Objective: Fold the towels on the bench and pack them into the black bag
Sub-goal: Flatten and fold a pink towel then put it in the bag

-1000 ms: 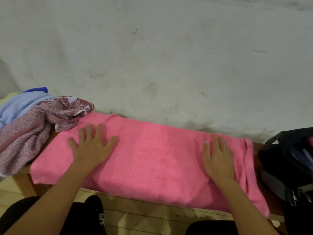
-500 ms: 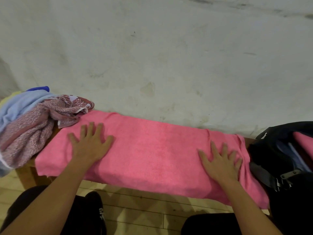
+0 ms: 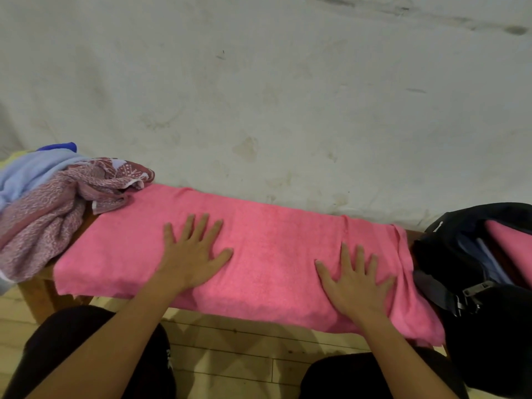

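Note:
A pink towel (image 3: 267,249) lies spread along the wooden bench (image 3: 34,295), its front edge hanging over. My left hand (image 3: 193,251) presses flat on the towel's middle-left with fingers spread. My right hand (image 3: 357,280) lies flat near the towel's right end, fingers straight. The black bag (image 3: 460,254) stands open at the bench's right end, with pink cloth (image 3: 509,249) showing inside. A heap of unfolded towels sits at the left end: a maroon patterned one (image 3: 51,208) and a light blue one (image 3: 31,174).
A stained pale wall (image 3: 259,96) rises right behind the bench. Light wooden floor (image 3: 239,355) shows below, between my dark-clothed knees. The bag's buckle strap (image 3: 472,292) hangs toward the towel's right end.
My left hand has slid right along the pink towel toward its middle. My right hand stays flat near the right end. The view has shifted a little to the left.

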A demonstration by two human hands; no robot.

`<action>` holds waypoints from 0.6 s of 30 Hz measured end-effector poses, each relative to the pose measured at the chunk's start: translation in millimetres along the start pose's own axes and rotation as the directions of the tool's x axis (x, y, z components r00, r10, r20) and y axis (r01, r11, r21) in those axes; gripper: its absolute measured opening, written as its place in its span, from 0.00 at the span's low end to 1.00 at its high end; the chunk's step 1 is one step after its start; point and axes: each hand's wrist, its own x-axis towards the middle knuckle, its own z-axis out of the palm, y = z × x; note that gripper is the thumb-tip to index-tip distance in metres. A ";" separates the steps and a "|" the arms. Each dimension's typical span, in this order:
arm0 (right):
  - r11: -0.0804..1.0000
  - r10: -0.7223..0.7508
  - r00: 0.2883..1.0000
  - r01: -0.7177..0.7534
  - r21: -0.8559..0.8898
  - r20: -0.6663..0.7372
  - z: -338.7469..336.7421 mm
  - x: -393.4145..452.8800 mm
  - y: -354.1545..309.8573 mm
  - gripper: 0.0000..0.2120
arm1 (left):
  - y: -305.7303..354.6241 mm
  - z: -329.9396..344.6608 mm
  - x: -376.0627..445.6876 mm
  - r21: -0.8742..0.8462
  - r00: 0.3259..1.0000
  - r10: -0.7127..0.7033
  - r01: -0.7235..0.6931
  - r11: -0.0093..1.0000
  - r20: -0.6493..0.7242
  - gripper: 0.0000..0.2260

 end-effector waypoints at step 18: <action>0.996 -0.010 0.998 0.016 0.091 -0.066 -0.8 41.0 -27.9 0.37 | 82.5 -16.4 -22.8 -0.138 0.979 0.160 -0.142 0.980 0.126 0.39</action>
